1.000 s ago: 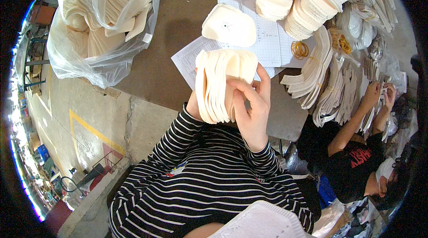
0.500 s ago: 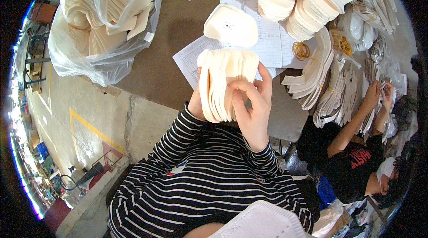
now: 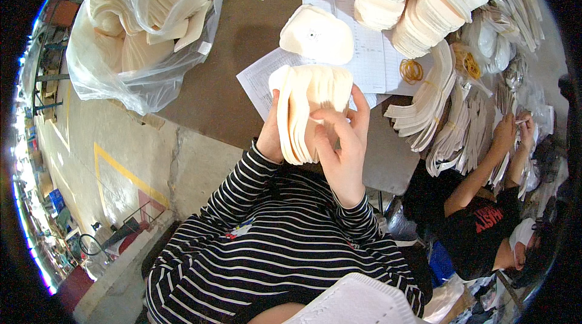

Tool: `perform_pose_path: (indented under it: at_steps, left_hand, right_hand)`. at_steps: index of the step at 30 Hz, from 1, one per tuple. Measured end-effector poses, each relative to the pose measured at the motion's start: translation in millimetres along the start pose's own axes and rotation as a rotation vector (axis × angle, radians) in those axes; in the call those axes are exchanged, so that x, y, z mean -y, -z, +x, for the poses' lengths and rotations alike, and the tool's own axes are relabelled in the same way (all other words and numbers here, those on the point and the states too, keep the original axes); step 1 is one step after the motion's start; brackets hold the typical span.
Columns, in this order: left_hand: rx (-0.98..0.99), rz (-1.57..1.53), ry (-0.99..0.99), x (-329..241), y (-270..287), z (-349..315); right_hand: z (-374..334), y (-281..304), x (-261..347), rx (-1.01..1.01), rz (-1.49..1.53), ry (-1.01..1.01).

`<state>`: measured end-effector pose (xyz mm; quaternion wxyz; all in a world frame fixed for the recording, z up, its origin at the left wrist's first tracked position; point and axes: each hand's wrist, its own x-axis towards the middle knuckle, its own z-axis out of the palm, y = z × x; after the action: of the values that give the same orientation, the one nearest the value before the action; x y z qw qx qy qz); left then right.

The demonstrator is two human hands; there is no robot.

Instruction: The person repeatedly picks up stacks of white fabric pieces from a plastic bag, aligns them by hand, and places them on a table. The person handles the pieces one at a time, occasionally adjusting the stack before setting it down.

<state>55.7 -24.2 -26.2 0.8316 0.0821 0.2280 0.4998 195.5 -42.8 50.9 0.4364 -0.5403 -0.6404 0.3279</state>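
Note:
Between my hands I hold a stack of cream-coloured flat foam-like pads (image 3: 303, 96), edges facing up and fanned. My left hand (image 3: 270, 133) grips the stack's left side, its fingers partly hidden behind the pads. My right hand (image 3: 344, 142) holds the right side, with thumb and forefinger at the front edges of the pads and other fingers behind. Just beyond the stack, a single cream pad (image 3: 315, 34) with a small dark mark lies on paper sheets.
A clear plastic bag (image 3: 142, 90) full of similar pads stands at the far left of the brown table (image 3: 242, 23). Tall pad stacks (image 3: 427, 23), yellow rubber bands (image 3: 411, 71) and bundled strips (image 3: 424, 105) are on the right. A co-worker (image 3: 485, 209) handles strips at the right.
A gap between the pads at the stack's left part has widened slightly. My left fingers have shifted a little, while the right hand stays nearly in place.

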Motion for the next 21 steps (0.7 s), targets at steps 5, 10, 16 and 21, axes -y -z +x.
perform_pose_path:
  at_steps: [5,10,16,21]
  left_hand:
    - [-0.003,-0.062,0.001,4,5,-1]
    - [-0.037,-0.09,0.022,4,4,-5]
    - [-0.111,0.007,-0.043,4,-5,-7]
    - [-0.105,0.092,-0.073,1,-16,-11]
  right_hand:
    - [2,2,5,0.063,0.007,-0.02]
    - [0,0,0,0.048,-0.001,-0.035]
    - [3,-4,6,-0.084,0.023,0.009]
    - [-1,-3,-3,-0.009,-0.176,0.216]
